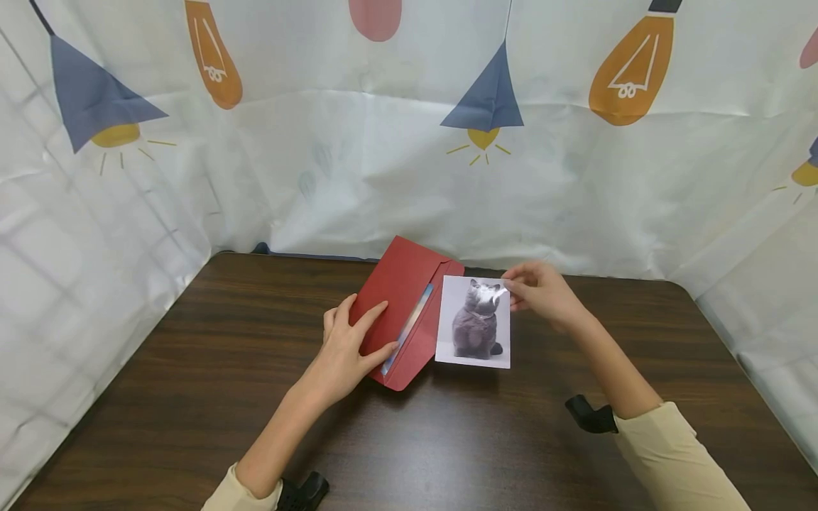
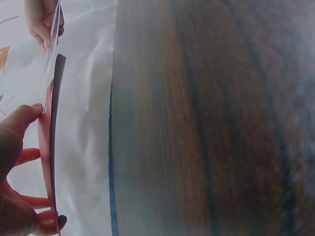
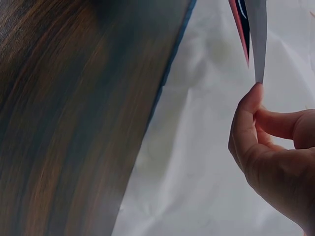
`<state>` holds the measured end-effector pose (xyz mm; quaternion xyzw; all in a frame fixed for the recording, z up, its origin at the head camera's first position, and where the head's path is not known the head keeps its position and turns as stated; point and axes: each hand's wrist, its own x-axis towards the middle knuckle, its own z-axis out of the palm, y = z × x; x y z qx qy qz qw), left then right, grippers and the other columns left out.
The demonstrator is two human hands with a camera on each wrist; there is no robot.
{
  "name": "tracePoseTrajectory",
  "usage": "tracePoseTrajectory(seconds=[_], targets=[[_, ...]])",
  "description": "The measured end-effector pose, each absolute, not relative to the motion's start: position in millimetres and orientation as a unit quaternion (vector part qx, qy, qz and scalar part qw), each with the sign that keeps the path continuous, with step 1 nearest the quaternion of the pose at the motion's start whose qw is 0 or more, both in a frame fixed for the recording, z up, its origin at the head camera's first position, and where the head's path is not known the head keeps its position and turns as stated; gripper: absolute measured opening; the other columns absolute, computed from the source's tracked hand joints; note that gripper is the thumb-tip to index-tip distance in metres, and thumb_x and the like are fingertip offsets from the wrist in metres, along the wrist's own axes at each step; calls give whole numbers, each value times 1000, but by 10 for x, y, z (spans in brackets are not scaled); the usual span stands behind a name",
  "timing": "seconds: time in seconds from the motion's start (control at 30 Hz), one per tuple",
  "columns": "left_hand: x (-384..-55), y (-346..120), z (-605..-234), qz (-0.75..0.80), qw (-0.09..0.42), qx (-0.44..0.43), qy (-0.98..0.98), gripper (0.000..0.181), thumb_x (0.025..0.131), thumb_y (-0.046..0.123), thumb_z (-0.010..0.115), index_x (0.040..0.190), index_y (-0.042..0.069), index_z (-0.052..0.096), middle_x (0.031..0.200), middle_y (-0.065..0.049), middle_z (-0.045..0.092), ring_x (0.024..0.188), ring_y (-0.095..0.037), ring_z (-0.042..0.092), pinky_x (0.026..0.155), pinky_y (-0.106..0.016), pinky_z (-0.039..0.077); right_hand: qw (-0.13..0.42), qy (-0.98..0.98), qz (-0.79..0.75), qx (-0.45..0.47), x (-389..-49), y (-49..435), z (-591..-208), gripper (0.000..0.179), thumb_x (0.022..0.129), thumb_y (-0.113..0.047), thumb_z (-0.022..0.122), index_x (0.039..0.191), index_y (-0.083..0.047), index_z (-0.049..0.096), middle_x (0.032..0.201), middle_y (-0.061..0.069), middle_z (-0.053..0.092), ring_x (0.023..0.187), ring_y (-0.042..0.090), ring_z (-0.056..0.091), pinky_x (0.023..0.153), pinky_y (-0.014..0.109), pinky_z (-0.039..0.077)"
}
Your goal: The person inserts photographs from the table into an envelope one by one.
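A red envelope (image 1: 391, 284) is held tilted above the table by my left hand (image 1: 345, 351). Its flap side faces right, and the pale blue edge of something flat (image 1: 409, 326) shows in its opening. In the left wrist view, the thumb and fingers of my left hand (image 2: 19, 162) grip the envelope (image 2: 45, 147), seen nearly edge-on. My right hand (image 1: 540, 289) pinches the upper right corner of a photo (image 1: 474, 323) of a grey cat on white. The photo overlaps the flap in the head view. From the right wrist, my right hand (image 3: 268, 142) pinches the thin photo (image 3: 258, 39).
Below both hands lies a dark wood-grain table (image 1: 479, 440). A white curtain (image 1: 383, 184) printed with lamps and bulbs hangs behind its far edge. Black wrist mounts (image 1: 591, 415) sit at the cream sleeves (image 1: 677, 454).
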<state>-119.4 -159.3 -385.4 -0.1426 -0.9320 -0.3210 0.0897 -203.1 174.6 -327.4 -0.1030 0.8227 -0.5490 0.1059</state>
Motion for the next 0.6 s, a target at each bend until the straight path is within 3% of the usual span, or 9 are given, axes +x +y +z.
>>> tracePoseTrajectory(seconds=[0.6], targets=[[-1186, -1585, -3851, -317, 98, -147, -932, 65, 94, 25, 82, 151, 9, 56, 160, -31, 30, 137, -48, 30, 92, -55, 56, 111, 822, -549, -105, -2048, 1598, -3299, 24, 107, 3, 54, 124, 20, 56, 97, 15, 67, 73, 11, 63, 68, 23, 58]])
